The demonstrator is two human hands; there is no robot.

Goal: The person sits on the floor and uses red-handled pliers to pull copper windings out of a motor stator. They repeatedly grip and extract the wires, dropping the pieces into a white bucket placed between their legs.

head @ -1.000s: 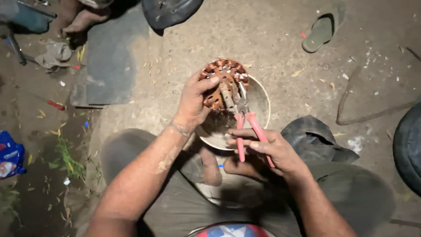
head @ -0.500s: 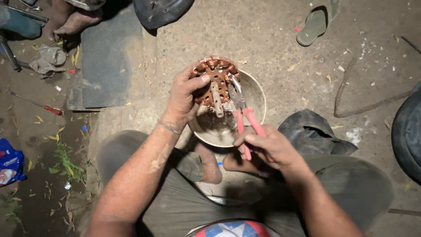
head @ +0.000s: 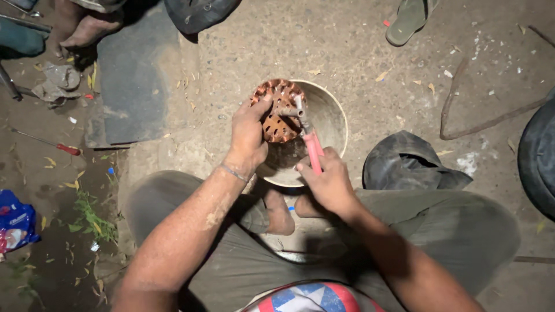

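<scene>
My left hand [head: 247, 134] grips a round copper-wound motor coil [head: 277, 110] and holds it over a pale round bowl [head: 335, 124] on the ground. My right hand [head: 326, 182] is closed around the red handles of a pair of pliers [head: 312, 147]. The pliers' metal jaws reach up to the coil's top right side near a short metal shaft. I sit cross-legged with the bowl just in front of my knees.
A dark flat slab [head: 136, 81] lies to the left, with a red-handled screwdriver [head: 49, 143] beside it. A crumpled black rubber piece [head: 404, 164] sits right of the bowl. Another person's foot [head: 87, 29] is at top left, a green sandal [head: 407, 20] at top right, a blue packet [head: 14, 222] at far left.
The coil has turned in my left hand so its flat slotted face shows. My right hand shifted left and brought the pliers' handles together.
</scene>
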